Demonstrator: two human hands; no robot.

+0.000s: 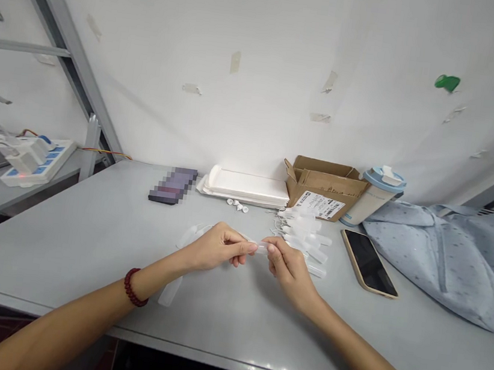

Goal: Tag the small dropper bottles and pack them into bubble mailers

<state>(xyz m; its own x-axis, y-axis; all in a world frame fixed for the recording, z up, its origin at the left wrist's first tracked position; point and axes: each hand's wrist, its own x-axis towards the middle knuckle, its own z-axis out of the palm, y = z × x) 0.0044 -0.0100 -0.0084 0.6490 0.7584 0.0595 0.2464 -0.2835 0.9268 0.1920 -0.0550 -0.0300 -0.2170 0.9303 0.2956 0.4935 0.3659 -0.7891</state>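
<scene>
My left hand and my right hand meet above the middle of the table, both closed in a pinch. Between their fingertips is a small translucent plastic tube, mostly covered by the fingers. Just right of my right hand lie several translucent tubes with thin strings at their left ends. Another clear tube shows beside my left wrist, and more clear plastic pieces lie partly hidden behind the left forearm. Several small white caps sit on the table beyond the hands.
Along the wall stand a stack of white trays, an open cardboard box and a blue-lidded cup. A phone and a light blue cloth bag lie right. A blurred dark object and a power strip are left.
</scene>
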